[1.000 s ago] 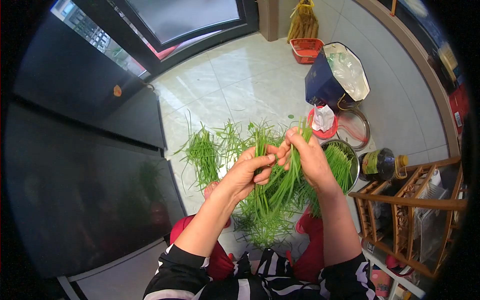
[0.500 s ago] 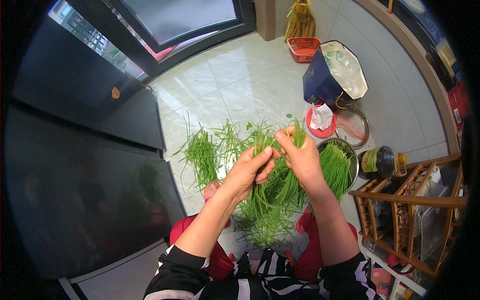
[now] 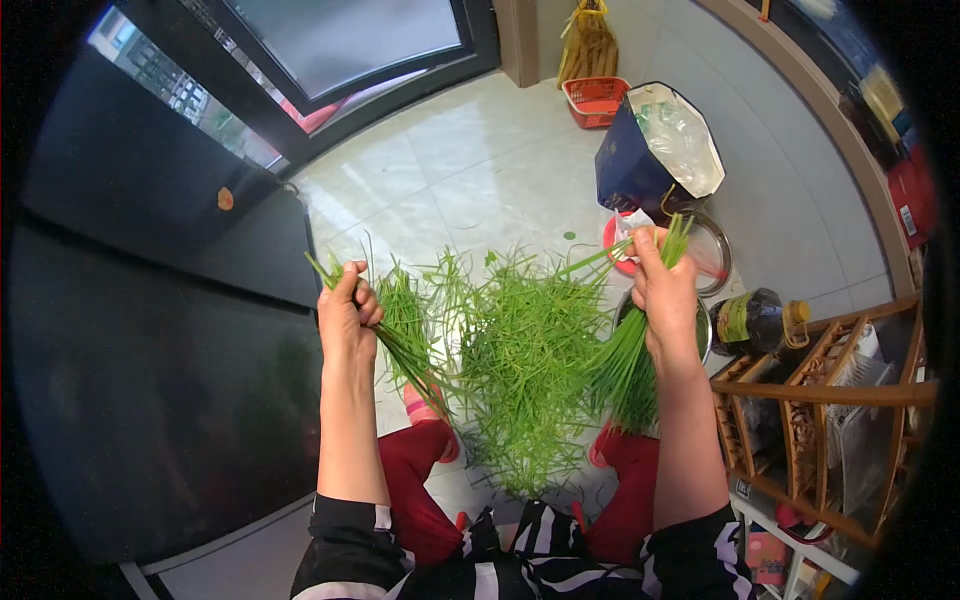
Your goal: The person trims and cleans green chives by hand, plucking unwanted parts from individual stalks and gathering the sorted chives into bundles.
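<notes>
My left hand is closed round a thin bunch of chives, whose long green leaves hang down to the right. Raised at the right, my right hand grips a thicker bunch of chives; a few stalks stick out to its left. Between the hands a loose, tangled pile of chive leaves covers the floor. Another heap of chives lies behind my left hand. A metal basin is mostly hidden behind my right hand and its bunch.
Along the right stand a dark oil bottle, a wooden rack, a blue paper bag and a red basket. A red bowl with white paper sits behind my right hand. A dark cabinet borders the left.
My hands were close together over the pile and have moved wide apart. The left went left with a thin bunch of chives; the right went right with a thicker one.
</notes>
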Available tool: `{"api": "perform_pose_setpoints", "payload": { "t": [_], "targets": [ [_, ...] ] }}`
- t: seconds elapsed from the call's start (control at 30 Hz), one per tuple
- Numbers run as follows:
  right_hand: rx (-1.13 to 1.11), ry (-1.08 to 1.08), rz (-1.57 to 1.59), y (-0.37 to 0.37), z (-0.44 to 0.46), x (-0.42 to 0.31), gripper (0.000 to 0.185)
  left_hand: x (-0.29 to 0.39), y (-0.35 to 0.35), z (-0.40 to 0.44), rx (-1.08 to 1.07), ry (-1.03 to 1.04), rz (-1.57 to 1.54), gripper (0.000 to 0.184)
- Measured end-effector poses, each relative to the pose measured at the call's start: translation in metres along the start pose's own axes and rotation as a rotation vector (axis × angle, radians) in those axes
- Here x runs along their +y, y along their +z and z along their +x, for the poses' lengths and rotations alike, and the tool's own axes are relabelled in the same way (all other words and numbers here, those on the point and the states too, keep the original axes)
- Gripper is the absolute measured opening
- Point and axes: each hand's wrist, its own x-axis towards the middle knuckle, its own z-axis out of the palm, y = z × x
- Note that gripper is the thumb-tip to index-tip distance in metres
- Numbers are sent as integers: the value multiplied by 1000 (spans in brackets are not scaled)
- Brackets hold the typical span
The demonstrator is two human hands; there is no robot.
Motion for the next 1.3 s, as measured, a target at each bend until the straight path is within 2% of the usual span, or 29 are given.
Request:
{"api": "perform_pose_setpoints", "payload": {
  "t": [0.07,0.2,0.27,0.33,0.4,0.63,0.73,0.8,0.9,1.0,1.13,1.3],
  "targets": [
    [-123,23,-218,1,-3,2,23,-3,5,-4,-11,-7,37,22],
    [-288,-13,-215,16,-12,15,27,-17,45,-34,-264,-48,331,23],
    [-386,53,-287,24,-19,13,25,-30,57,-44,-414,-127,359,16],
    [-418,25,-288,31,-25,15,24,-35,70,-57,-473,-171,374,14],
    [-496,27,-258,35,-28,19,19,-43,74,-62,-490,-194,351,16],
    [-508,118,-200,36,-28,24,20,-44,77,-68,-522,-244,301,10],
    [-380,35,-189,36,-27,24,22,-45,77,-68,-518,-247,303,10],
    [-455,31,-308,38,-31,19,22,-46,76,-67,-521,-239,299,9],
    [-528,37,-310,41,-35,20,20,-47,76,-67,-523,-239,301,9],
    [-466,74,-300,44,-38,14,20,-48,75,-67,-524,-237,293,8],
    [-503,49,-371,40,-34,15,19,-49,73,-63,-508,-218,281,5],
    [-527,9,-290,40,-35,20,16,-46,76,-67,-510,-212,282,5]
  ]
}}
